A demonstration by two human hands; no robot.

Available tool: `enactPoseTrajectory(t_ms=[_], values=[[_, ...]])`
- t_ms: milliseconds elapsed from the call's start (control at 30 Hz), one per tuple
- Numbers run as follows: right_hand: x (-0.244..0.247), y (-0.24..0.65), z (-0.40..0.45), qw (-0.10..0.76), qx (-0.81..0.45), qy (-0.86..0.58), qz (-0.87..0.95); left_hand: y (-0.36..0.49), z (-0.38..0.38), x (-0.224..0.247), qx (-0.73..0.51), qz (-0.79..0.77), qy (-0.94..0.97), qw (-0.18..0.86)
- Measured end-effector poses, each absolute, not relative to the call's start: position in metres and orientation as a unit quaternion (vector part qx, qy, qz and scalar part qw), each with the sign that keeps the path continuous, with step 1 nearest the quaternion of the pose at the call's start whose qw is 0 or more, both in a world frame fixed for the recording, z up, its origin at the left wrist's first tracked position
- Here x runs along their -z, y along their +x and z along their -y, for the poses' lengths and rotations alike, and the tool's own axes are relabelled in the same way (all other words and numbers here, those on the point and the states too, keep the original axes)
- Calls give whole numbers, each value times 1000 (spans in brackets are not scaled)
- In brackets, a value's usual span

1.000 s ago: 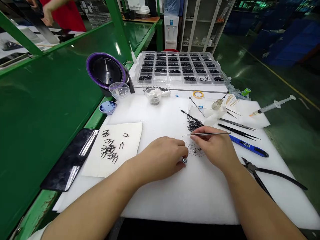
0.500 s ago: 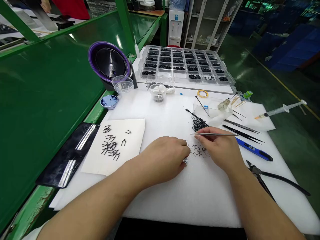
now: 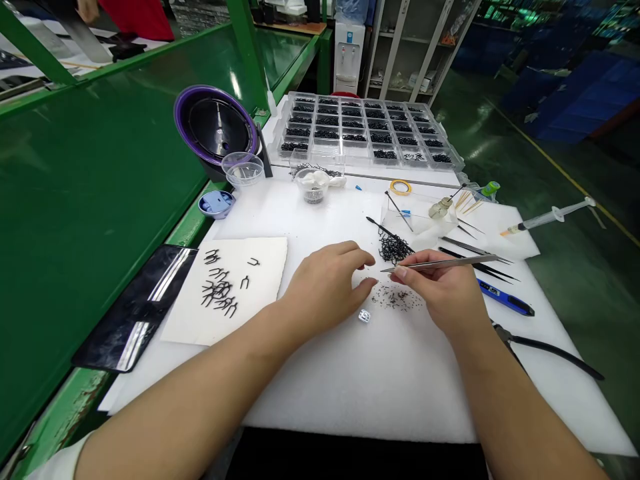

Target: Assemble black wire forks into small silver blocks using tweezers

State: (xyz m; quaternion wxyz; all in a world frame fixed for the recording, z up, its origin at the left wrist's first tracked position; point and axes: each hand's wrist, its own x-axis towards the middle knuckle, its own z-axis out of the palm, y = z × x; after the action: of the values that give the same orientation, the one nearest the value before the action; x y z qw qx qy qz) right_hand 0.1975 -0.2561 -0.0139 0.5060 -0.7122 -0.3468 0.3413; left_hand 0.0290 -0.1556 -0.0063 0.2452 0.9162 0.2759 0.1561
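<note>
1. Clock's centred on the tip of the tweezers (image 3: 467, 261), 12 pointing away from the person.
2. Right hand (image 3: 447, 290), at 3: thumb and fingers pinched snugly around those tweezers, tip aimed at 9. Can't tell if there's a crumb in the tip. I'd keep that grip light, since squeezing hard probably makes tiny stuff ping away.
3. Left hand (image 3: 330, 283), at 9: thumb and fingers parted in a loose C just beside the tip, nothing visible in them. IMO a good spot for steadying small stuff, as long as the thumb doesn't block the view.
4. The little silver block (image 3: 364, 315) sits loose on the white mat (image 3: 400, 380) at 7, just below the left thumb. Looks easy to nudge, so mind that wrist.
5. Black crumbs (image 3: 399, 298) are scattered at 5, and the black pile (image 3: 394, 248) is close by at 1. I'd pick one crumb off the thin outer edge, and not let the two mix.
</note>
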Motion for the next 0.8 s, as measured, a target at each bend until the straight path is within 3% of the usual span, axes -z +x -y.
enactPoseTrajectory(t_ms=[200, 467, 800], values=[[6, 191, 259, 569, -431, -635, 294, 33, 158, 11, -208, -202, 930, 226], [8, 190, 255, 585, -455, -621, 255, 36, 157, 15, -266, -217, 914, 215], [11, 198, 257, 578, -384, -654, 301, 27, 152, 1, -140, -229, 942, 201]])
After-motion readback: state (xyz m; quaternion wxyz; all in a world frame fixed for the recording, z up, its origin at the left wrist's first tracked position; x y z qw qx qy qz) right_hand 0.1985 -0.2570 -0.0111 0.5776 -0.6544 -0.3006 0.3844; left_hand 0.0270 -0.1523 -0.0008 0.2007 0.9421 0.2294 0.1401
